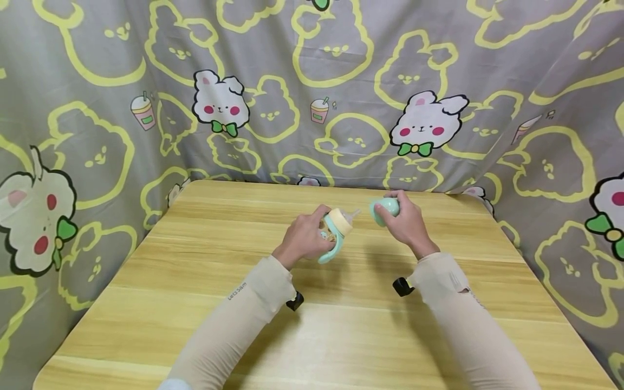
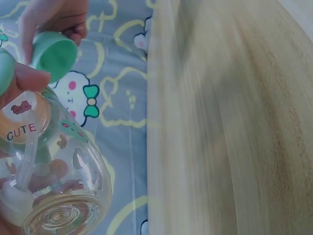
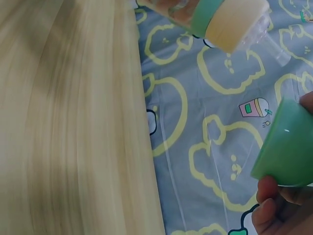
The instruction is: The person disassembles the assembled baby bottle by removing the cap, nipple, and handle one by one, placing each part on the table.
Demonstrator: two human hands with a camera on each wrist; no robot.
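the beige sleeves (image 1: 239,322) bear small dark lettering (image 1: 237,291)

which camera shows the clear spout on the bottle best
Right wrist: the clear spout shows large there, jutting from the cream collar. The head view shows it small, pointing toward the green cap; the left wrist view shows the bottle from its base end, spout hidden.

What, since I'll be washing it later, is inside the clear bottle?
A translucent straw with a whitish end piece shows inside the bottle; what lies behind the left hand and cream collar is hidden.
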